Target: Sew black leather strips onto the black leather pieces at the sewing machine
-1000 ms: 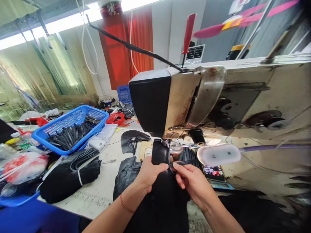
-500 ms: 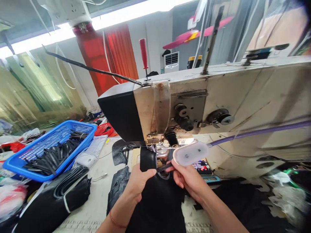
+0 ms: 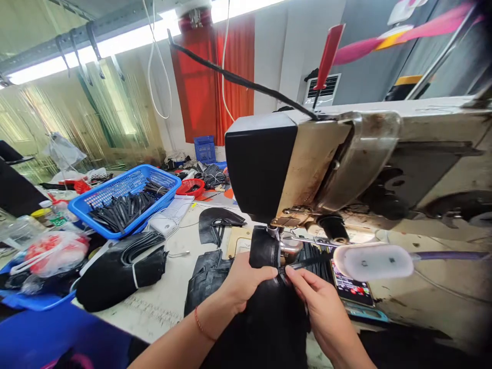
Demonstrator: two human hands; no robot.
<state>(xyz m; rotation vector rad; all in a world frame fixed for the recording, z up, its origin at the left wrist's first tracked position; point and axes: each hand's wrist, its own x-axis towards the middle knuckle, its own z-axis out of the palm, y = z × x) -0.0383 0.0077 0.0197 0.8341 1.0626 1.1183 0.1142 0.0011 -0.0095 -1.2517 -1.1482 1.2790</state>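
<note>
A large black leather-like piece (image 3: 274, 323) hangs below the sewing machine (image 3: 261, 164), its upper end lying under the needle area. My left hand (image 3: 246, 282) grips this piece at its left edge, thumb pressed on top near the curved opening and the other fingers hidden beneath. Between the thumb and fingers of my right hand (image 3: 319, 297) is the end of a narrow black strip (image 3: 307, 264), laid against the piece's edge close to my left thumb. A white oval lamp (image 3: 374, 261) on a purple cable is just above my right hand.
Left on the table are a blue basket (image 3: 126, 225) of black strips and a tied bundle of black pieces (image 3: 119, 271). Flat black pieces (image 3: 205, 277) lie beside my left wrist. A lit phone (image 3: 353, 287) rests right, behind my right hand.
The view has swung left and nearer the machine head. My right hand has brought the strip's end down to the piece's edge, next to my left thumb. My left hand keeps its grip.
</note>
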